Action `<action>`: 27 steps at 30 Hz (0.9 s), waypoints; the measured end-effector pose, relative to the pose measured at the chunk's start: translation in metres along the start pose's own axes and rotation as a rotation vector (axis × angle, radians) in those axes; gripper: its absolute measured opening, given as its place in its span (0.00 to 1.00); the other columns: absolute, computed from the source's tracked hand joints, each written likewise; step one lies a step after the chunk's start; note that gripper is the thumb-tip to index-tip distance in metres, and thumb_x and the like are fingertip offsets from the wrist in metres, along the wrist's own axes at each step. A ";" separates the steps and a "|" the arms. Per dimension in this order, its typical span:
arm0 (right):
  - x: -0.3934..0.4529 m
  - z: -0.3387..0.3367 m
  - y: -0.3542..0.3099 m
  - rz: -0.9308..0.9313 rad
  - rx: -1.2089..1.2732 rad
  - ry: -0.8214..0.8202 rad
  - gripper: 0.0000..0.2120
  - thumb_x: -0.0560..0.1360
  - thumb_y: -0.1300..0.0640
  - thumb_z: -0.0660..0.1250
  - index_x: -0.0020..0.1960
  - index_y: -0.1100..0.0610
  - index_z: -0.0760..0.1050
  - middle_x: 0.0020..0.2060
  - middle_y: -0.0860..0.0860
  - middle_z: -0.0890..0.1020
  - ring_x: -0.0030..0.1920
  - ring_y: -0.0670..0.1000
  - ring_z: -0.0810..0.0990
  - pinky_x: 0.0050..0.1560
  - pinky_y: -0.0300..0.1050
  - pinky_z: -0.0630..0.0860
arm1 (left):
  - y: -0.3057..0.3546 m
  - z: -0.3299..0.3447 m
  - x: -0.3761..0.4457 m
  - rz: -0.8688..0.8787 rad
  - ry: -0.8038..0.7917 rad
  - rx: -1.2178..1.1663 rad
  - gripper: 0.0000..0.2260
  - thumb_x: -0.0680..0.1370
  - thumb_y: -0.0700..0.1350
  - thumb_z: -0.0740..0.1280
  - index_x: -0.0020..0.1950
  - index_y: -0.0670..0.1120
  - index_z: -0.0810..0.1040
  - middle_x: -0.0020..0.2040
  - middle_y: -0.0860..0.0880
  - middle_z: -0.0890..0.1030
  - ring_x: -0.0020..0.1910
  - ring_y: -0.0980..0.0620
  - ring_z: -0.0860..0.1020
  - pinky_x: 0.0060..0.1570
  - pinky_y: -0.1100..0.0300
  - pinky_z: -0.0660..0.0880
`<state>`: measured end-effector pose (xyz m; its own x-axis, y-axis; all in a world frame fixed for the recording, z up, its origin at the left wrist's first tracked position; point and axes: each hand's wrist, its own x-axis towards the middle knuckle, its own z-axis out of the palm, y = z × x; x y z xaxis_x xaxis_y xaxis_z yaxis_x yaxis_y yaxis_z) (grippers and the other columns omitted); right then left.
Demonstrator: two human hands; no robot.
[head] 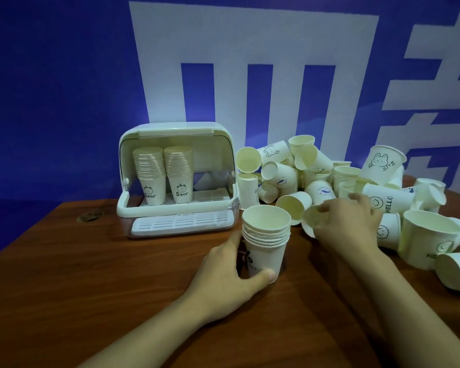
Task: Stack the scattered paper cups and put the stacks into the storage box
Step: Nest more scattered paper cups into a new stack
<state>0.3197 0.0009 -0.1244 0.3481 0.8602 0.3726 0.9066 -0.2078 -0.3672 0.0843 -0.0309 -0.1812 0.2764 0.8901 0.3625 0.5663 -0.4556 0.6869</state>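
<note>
A person's two bare hands work over a brown wooden table (96, 288) in front of a blue wall with large white characters (223, 83). The main landmark is a white plastic storage box (133, 208), its curved lid rolled up so the front stands open. Inside the box, toward its left side, two tall stacks of paper cups (162, 176) stand upright side by side, each bottom cup printed with a small bear and the word "Bear"; the right part of the box interior holds no cups. A slatted white drip tray (182, 223) juts out under the box's front edge. Just in front of the box's right corner, a third, shorter stack of nested cups (266, 235) stands upright on the table, mouth up. The left hand (229, 277) wraps around the lower part of this stack, thumb pressed against the front and fingers curled behind, gripping it. To the right of the box lies a loose heap of scattered paper cups (329, 179), some upright, many tipped on their sides, several printed with smiley faces, a rabbit or "HELLO". The right hand (348, 221) reaches into the near edge of that heap and closes its fingers around the rim of a single paper cup (312, 220) that lies tilted, mouth facing left toward the held stack.
</note>
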 end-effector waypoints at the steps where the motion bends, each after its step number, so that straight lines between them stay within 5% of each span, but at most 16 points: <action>1: 0.000 -0.003 -0.001 -0.014 0.015 0.029 0.18 0.73 0.54 0.69 0.63 0.49 0.81 0.59 0.56 0.81 0.73 0.57 0.61 0.65 0.50 0.58 | 0.000 0.000 0.000 0.001 0.006 -0.001 0.30 0.70 0.64 0.76 0.70 0.63 0.72 0.61 0.65 0.82 0.59 0.66 0.79 0.58 0.62 0.78; 7: -0.005 -0.027 -0.016 -0.108 0.299 0.120 0.40 0.62 0.28 0.63 0.60 0.57 0.81 0.47 0.55 0.86 0.55 0.60 0.81 0.48 0.48 0.71 | 0.001 0.001 0.001 0.001 0.007 0.004 0.31 0.69 0.66 0.75 0.70 0.62 0.72 0.63 0.64 0.81 0.61 0.64 0.79 0.62 0.56 0.78; 12: -0.017 -0.039 -0.033 -0.299 0.535 0.286 0.28 0.65 0.30 0.74 0.50 0.53 0.80 0.38 0.46 0.82 0.37 0.46 0.79 0.40 0.45 0.71 | 0.000 0.001 0.002 -0.002 0.006 0.005 0.29 0.69 0.65 0.75 0.67 0.61 0.73 0.58 0.61 0.83 0.57 0.62 0.81 0.58 0.53 0.79; 16: -0.023 -0.045 -0.038 -0.343 0.712 0.403 0.25 0.66 0.34 0.73 0.52 0.52 0.75 0.42 0.41 0.80 0.42 0.41 0.80 0.38 0.31 0.71 | -0.001 0.002 0.001 -0.002 -0.003 -0.019 0.28 0.70 0.66 0.76 0.67 0.62 0.73 0.56 0.61 0.84 0.54 0.62 0.82 0.55 0.53 0.80; 20: -0.030 -0.054 -0.042 -0.425 0.908 0.299 0.27 0.68 0.36 0.72 0.59 0.50 0.72 0.44 0.43 0.83 0.44 0.42 0.82 0.40 0.29 0.71 | -0.001 0.002 0.001 -0.013 -0.005 -0.031 0.27 0.69 0.65 0.76 0.65 0.59 0.75 0.55 0.60 0.85 0.52 0.61 0.83 0.53 0.52 0.81; 22: -0.031 -0.049 -0.044 -0.534 0.755 0.210 0.26 0.68 0.39 0.72 0.61 0.49 0.74 0.43 0.42 0.83 0.44 0.42 0.81 0.42 0.30 0.71 | 0.000 0.002 0.001 -0.001 0.004 -0.030 0.27 0.70 0.64 0.75 0.65 0.59 0.75 0.53 0.59 0.85 0.50 0.60 0.83 0.51 0.50 0.81; 27: -0.030 -0.029 -0.045 -0.617 0.345 -0.058 0.34 0.65 0.27 0.60 0.61 0.48 0.78 0.51 0.40 0.80 0.55 0.49 0.77 0.54 0.48 0.73 | -0.001 0.002 0.001 0.000 -0.002 -0.017 0.28 0.69 0.66 0.74 0.66 0.61 0.74 0.54 0.58 0.85 0.52 0.58 0.83 0.53 0.51 0.81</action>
<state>0.2756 -0.0292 -0.0942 -0.2268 0.7990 0.5570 0.8035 0.4766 -0.3566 0.0855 -0.0299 -0.1826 0.2775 0.8901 0.3615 0.5533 -0.4557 0.6973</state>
